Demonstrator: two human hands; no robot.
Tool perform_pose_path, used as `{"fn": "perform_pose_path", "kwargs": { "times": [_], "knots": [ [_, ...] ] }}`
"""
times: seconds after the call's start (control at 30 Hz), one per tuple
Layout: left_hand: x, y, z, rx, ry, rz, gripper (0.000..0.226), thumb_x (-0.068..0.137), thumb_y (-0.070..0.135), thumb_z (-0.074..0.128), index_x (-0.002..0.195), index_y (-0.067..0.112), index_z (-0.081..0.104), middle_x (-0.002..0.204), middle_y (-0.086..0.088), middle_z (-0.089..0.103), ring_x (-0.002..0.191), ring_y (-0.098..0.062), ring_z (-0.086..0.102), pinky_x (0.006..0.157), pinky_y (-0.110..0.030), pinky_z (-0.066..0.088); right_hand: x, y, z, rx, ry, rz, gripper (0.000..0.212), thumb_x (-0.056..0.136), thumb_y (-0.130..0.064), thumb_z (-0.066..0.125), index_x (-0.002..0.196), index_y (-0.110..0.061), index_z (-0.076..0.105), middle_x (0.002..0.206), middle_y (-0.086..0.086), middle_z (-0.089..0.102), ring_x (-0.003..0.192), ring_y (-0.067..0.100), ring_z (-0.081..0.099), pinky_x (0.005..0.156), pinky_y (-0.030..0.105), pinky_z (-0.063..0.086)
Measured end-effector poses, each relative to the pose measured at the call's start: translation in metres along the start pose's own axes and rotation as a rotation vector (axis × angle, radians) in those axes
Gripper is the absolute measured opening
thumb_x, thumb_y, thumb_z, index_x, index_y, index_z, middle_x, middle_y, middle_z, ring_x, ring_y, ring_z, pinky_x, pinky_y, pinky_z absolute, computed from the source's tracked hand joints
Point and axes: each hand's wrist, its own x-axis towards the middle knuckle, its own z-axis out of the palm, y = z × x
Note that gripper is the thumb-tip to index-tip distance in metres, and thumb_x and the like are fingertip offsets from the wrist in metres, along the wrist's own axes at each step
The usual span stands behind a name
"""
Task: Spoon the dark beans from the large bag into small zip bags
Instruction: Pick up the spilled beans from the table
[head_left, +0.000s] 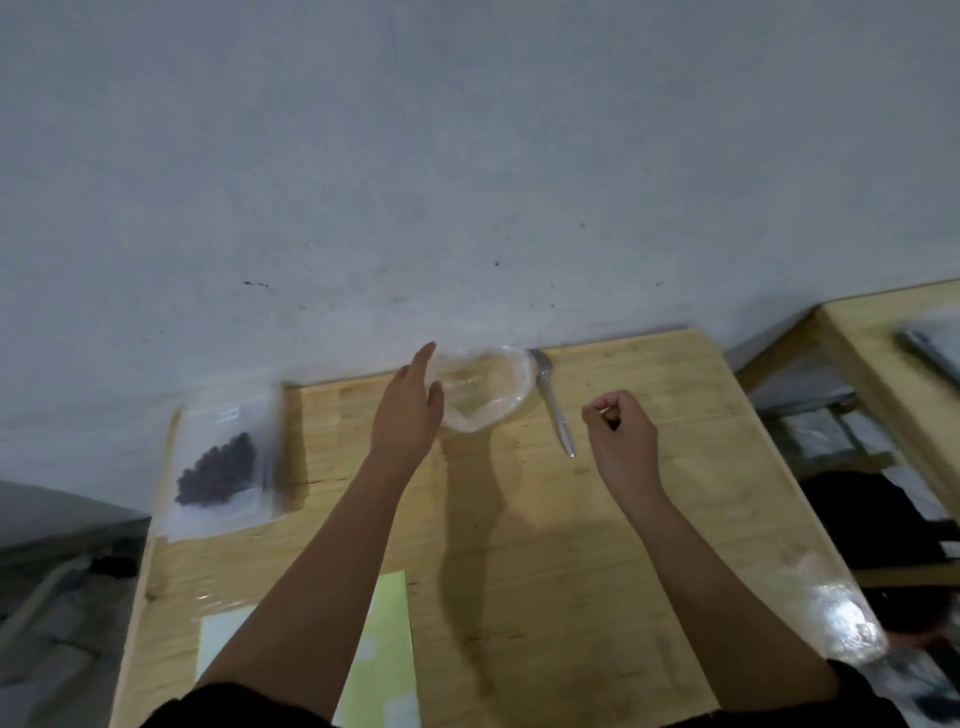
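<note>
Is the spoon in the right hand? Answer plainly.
No, the spoon lies on the table beside the curled right hand, which does not grip it.

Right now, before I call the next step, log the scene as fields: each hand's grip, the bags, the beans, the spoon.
left hand: fingers straight, at left rim of open clear bag; contact unclear
right hand: curled, holding nothing, right of spoon
open clear bag: far edge of table; no beans visible inside
spoon: lying just right of that bag, untouched
dark beans: inside flat clear bag, table's left side
other: yellow-green sheet at near edge; crumpled plastic at near right
</note>
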Motion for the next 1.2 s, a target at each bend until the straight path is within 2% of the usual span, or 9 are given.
{"fn": "perform_pose_path", "kwargs": {
  "times": [0.13, 0.3, 0.37, 0.5, 0.63, 0.77, 0.9, 1.03, 1.2],
  "knots": [
    [0.001, 0.066, 0.017, -0.106, -0.063, 0.12, 0.045, 0.095, 0.016, 0.047, 0.139, 0.021, 0.04, 0.12, -0.013, 0.055, 0.1, -0.026, 0.056, 0.082, -0.027, 0.041, -0.002, -0.007, -0.058, 0.004, 0.092, -0.055, 0.008, 0.088, -0.007, 0.053, 0.081, -0.004, 0.052, 0.066, 0.002, 0.047, 0.057, 0.011, 0.041, 0.049, 0.014, 0.034],
    [-0.014, 0.158, 0.057, -0.224, -0.211, 0.235, 0.043, 0.094, 0.023, 0.049, 0.136, 0.026, 0.043, 0.115, -0.011, 0.055, 0.09, -0.03, 0.063, 0.085, -0.043, 0.051, -0.016, -0.001, -0.153, -0.074, 0.266, -0.042, 0.006, 0.089, -0.008, 0.051, 0.084, -0.005, 0.051, 0.07, 0.002, 0.049, 0.061, 0.012, 0.043, 0.052, 0.014, 0.036],
    [-0.028, 0.193, 0.08, -0.265, -0.288, 0.272, 0.043, 0.092, 0.021, 0.051, 0.135, 0.024, 0.045, 0.116, -0.013, 0.055, 0.091, -0.032, 0.063, 0.084, -0.041, 0.052, -0.029, 0.009, -0.194, -0.093, 0.364, -0.047, 0.006, 0.089, -0.006, 0.051, 0.083, -0.005, 0.051, 0.07, 0.003, 0.049, 0.062, 0.014, 0.043, 0.052, 0.014, 0.035],
    [-0.064, 0.253, 0.138, -0.328, -0.461, 0.383, 0.041, 0.09, 0.018, 0.051, 0.131, 0.022, 0.049, 0.113, -0.012, 0.057, 0.091, -0.032, 0.063, 0.079, -0.043, 0.055, -0.062, 0.043, -0.27, -0.096, 0.54, 0.018, 0.009, 0.091, -0.011, 0.05, 0.086, -0.004, 0.049, 0.069, 0.006, 0.047, 0.061, 0.018, 0.041, 0.054, 0.029, 0.033],
    [-0.114, 0.296, 0.201, -0.329, -0.619, 0.508, 0.041, 0.09, 0.019, 0.049, 0.131, 0.018, 0.048, 0.116, -0.01, 0.059, 0.095, -0.031, 0.062, 0.08, -0.043, 0.054, -0.094, 0.088, -0.323, -0.15, 0.723, 0.061, 0.012, 0.091, -0.009, 0.049, 0.082, -0.002, 0.047, 0.066, 0.007, 0.043, 0.056, 0.018, 0.037, 0.052, 0.029, 0.029],
    [-0.161, 0.301, 0.26, -0.307, -0.723, 0.578, 0.039, 0.09, 0.017, 0.051, 0.129, 0.017, 0.049, 0.114, -0.005, 0.058, 0.1, -0.026, 0.058, 0.083, -0.042, 0.053, -0.118, 0.141, -0.345, -0.149, 0.804, 0.117, 0.012, 0.092, -0.011, 0.047, 0.081, -0.008, 0.045, 0.066, 0.001, 0.043, 0.056, 0.013, 0.036, 0.053, 0.027, 0.032],
    [-0.193, 0.284, 0.305, -0.267, -0.78, 0.584, 0.045, 0.088, 0.017, 0.051, 0.133, 0.019, 0.047, 0.125, -0.011, 0.057, 0.107, -0.029, 0.057, 0.084, -0.045, 0.054, -0.135, 0.195, -0.348, -0.117, 0.868, 0.158, 0.01, 0.09, -0.012, 0.046, 0.081, -0.009, 0.046, 0.069, 0.0, 0.045, 0.063, 0.016, 0.04, 0.058, 0.032, 0.036],
    [-0.22, 0.262, 0.33, -0.263, -0.787, 0.581, 0.048, 0.089, 0.019, 0.053, 0.136, 0.017, 0.044, 0.127, -0.012, 0.055, 0.106, -0.029, 0.058, 0.081, -0.046, 0.055, -0.152, 0.235, -0.344, -0.109, 0.876, 0.114, 0.013, 0.089, -0.011, 0.046, 0.077, -0.011, 0.044, 0.067, 0.0, 0.043, 0.062, 0.016, 0.039, 0.058, 0.031, 0.035],
    [-0.267, 0.243, 0.333, -0.287, -0.756, 0.592, 0.04, 0.088, 0.016, 0.051, 0.128, 0.017, 0.05, 0.116, -0.012, 0.06, 0.095, -0.028, 0.061, 0.076, -0.047, 0.056, -0.181, 0.262, -0.342, -0.099, 0.845, 0.04, 0.021, 0.09, -0.011, 0.045, 0.07, -0.016, 0.038, 0.065, -0.001, 0.039, 0.057, 0.013, 0.035, 0.052, 0.027, 0.03]
  ]
}}
